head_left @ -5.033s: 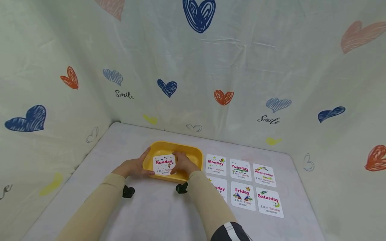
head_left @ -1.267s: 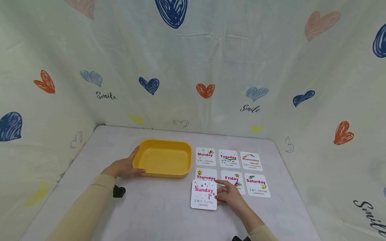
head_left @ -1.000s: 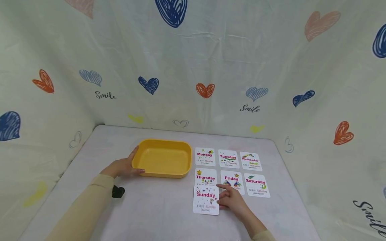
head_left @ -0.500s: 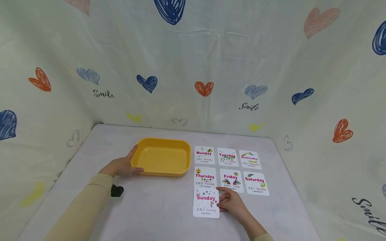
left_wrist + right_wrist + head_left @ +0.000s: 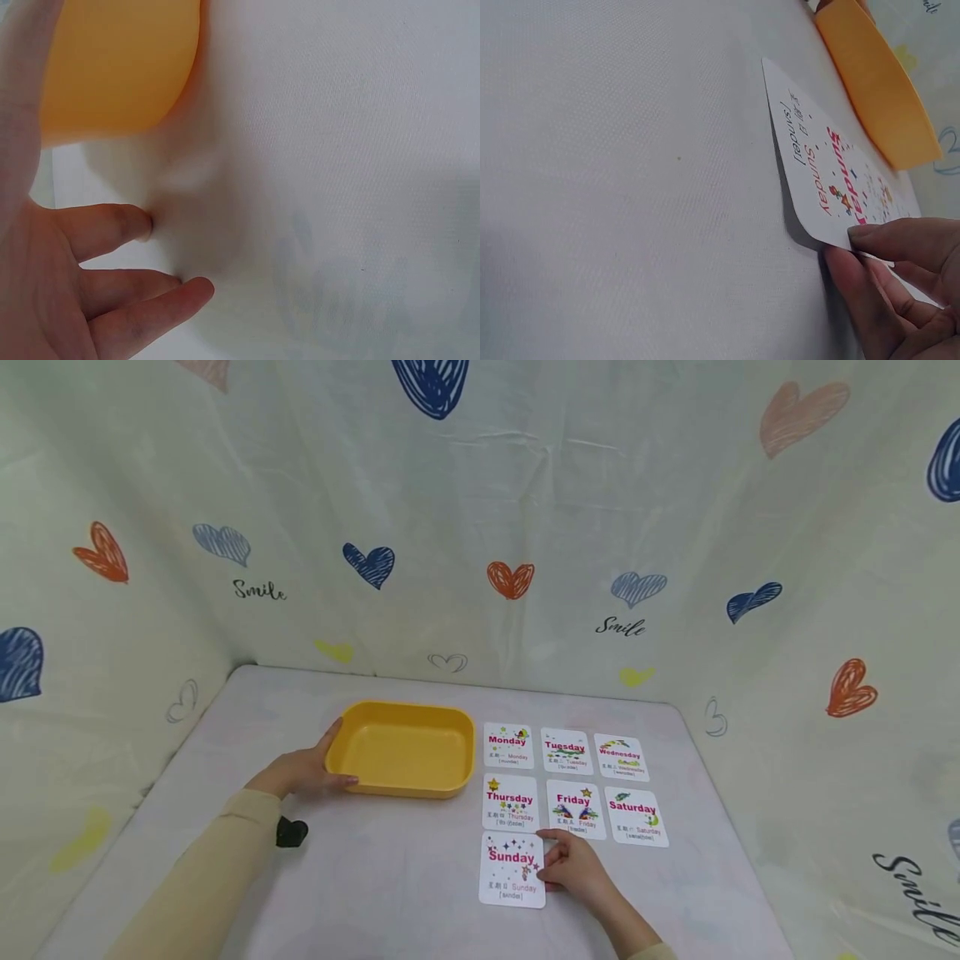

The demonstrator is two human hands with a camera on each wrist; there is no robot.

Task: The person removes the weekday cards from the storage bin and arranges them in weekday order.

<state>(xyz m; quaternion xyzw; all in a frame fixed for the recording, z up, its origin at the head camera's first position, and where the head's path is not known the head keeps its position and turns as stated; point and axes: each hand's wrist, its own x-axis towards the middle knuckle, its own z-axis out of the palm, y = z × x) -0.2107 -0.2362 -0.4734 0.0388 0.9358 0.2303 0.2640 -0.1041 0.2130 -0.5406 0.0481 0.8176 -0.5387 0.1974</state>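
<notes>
My right hand [image 5: 576, 867] pinches the right edge of the white Sunday card [image 5: 512, 887], thumb on top and fingers beneath. In the right wrist view that card [image 5: 810, 161] is slightly tilted, with a shadow along its near edge. It lies just below the Thursday card [image 5: 510, 806] in the head view. At the left end of a yellow tray [image 5: 450, 792], my left hand [image 5: 303, 772] rests with index finger and thumb spread against its corner. In the left wrist view, its other fingers [image 5: 120, 229] extend loosely beside the tray wall, holding nothing.
Monday [image 5: 508, 756], Tuesday [image 5: 567, 760] and Wednesday [image 5: 622, 766] cards form the back row. Friday [image 5: 575, 818] and Saturday [image 5: 637, 827] cards lie right of Thursday. A heart-patterned curtain [image 5: 555, 510] surrounds the white table [image 5: 360, 885]. A black wrist device [image 5: 291, 832] shows beside the left sleeve.
My right hand has carried the Sunday card out of the tray, over part of the Thursday card, then toward me until Thursday shows in full. My left hand stays at the tray.
</notes>
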